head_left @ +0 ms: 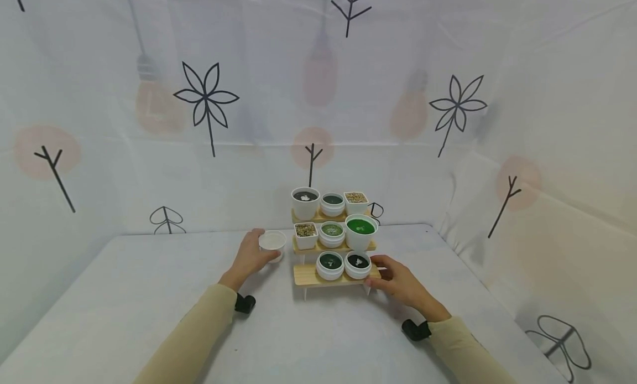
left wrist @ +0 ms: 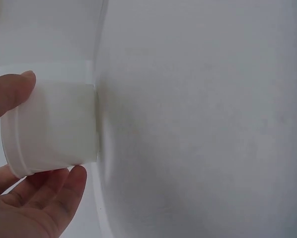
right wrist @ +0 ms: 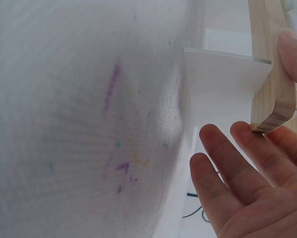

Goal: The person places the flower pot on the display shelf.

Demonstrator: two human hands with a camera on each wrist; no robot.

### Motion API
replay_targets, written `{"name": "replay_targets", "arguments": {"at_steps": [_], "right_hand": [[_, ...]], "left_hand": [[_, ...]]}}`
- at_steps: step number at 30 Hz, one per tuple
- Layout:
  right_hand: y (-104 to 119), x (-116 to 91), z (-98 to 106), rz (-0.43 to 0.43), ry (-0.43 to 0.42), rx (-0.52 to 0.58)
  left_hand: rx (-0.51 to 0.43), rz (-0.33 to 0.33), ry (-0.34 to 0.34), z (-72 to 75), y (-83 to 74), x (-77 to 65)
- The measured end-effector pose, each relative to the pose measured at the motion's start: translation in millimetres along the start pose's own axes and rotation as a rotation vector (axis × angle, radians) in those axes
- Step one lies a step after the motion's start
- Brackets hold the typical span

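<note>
At the left of a tiered stand, my left hand [head_left: 250, 255] holds a plain white cup [head_left: 272, 241] upright on the table, thumb on one side and fingers on the other in the left wrist view. My right hand [head_left: 400, 283] grips the right end of the stand's lowest wooden board [head_left: 304, 274]. In the right wrist view the thumb rests on the board's edge [right wrist: 267, 54] and fingertips touch its end. Two low round white jars [head_left: 330, 266] with dark contents stand on that board. Above, the middle tier carries a tall cup of bright green [head_left: 360, 233].
On the middle tier are also a square pot of grains [head_left: 306, 235] and a light green jar [head_left: 331, 234]. The top tier bears a tall cup [head_left: 305, 203], a small jar [head_left: 332, 205] and a square pot [head_left: 355, 202]. A printed cloth [head_left: 259, 113] hangs behind the white table [head_left: 298, 340].
</note>
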State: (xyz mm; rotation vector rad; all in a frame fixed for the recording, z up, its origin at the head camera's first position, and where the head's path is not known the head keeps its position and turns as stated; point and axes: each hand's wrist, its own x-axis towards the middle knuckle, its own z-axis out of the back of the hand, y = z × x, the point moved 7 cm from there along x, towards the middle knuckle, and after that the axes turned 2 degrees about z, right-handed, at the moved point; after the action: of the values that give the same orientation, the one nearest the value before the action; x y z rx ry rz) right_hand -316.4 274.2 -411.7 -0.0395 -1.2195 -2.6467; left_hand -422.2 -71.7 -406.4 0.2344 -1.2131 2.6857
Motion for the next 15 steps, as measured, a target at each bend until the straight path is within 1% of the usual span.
{"name": "replay_targets", "arguments": {"at_steps": [5,11,15], "right_hand": [[0.6,0.0,0.3,0.002,-0.005,-0.008],[0.6,-0.1,-0.1,-0.001,-0.005,-0.018],[-0.3,0.0,0.1,-0.005,-0.006,-0.02]], "left_hand": [[-0.007,0.015,-0.003,2.1,-0.6,-6.3],[-0.018,-0.022,-0.043,11.0,-7.0,-23.8],[-0.011,-0.055,-0.057,16.5,-15.9,-37.6]]}}
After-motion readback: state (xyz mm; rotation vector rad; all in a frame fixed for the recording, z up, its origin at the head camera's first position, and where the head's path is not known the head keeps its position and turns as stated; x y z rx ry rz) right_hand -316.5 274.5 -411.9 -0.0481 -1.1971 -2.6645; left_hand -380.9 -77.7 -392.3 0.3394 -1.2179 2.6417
